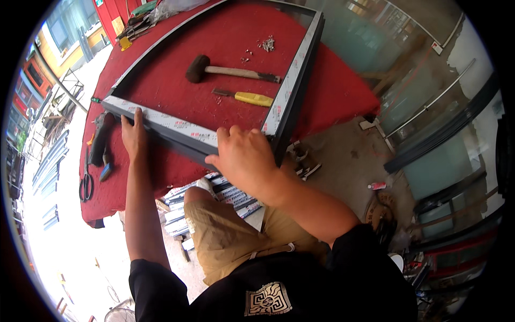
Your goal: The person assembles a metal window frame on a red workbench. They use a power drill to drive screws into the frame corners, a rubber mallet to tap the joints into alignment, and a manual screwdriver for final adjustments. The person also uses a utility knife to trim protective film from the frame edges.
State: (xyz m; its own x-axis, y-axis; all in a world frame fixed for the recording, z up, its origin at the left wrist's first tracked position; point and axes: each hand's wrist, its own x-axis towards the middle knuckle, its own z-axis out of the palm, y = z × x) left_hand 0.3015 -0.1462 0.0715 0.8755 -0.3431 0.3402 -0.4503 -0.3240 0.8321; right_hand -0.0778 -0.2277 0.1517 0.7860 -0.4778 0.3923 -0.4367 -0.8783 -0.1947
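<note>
A dark grey window frame [179,125], covered along its top faces with white printed film, lies on a red cloth-covered table [161,78]. My left hand [134,137] grips its near rail close to the left corner, fingers over the film. At the near right corner, my right hand [244,155] is closed over the same rail, thumb against its front side. Inside the frame lie a dark-headed mallet [199,68] with a wooden handle and a chisel-like tool [252,99] with a yellow handle. A small heap of metal bits [267,44] sits farther back.
Left of the frame, a black-handled power tool [101,138] and scissors [86,182] lie near the table's edge. More tools [138,26] are piled at the far left. Glass panes [351,45] stand to the right. Film-wrapped profiles [233,196] lie on the floor below.
</note>
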